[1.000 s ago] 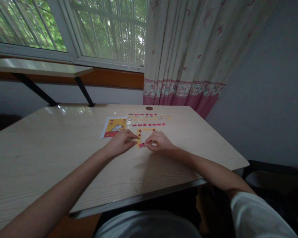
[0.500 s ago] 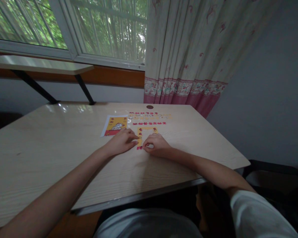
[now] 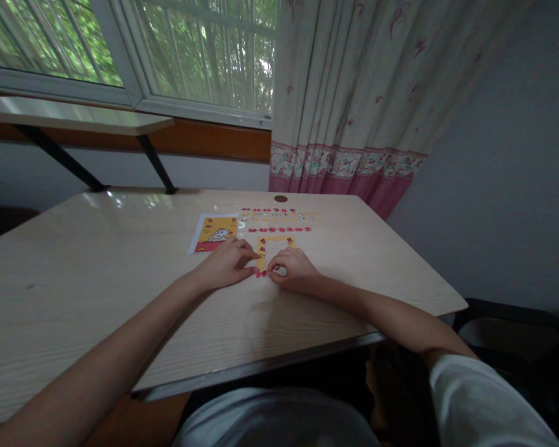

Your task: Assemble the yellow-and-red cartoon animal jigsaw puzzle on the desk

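home-like room: floral curtain [image 3: 349, 112], barred window [image 3: 205, 59], wood-look desk [image 3: 363, 248], raised shelf [image 3: 74, 116]

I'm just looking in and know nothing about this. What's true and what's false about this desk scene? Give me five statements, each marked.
1. The printed picture lies left of the yellow border. True.
2. The left hand is raised high above the desk. False: it is down at the border's left side.
3. Rows of small pieces lie beyond the border. True.
4. The curtain hangs left of the window panes. False: it hangs right of them.
5. The right hand is near the border's lower part. True.
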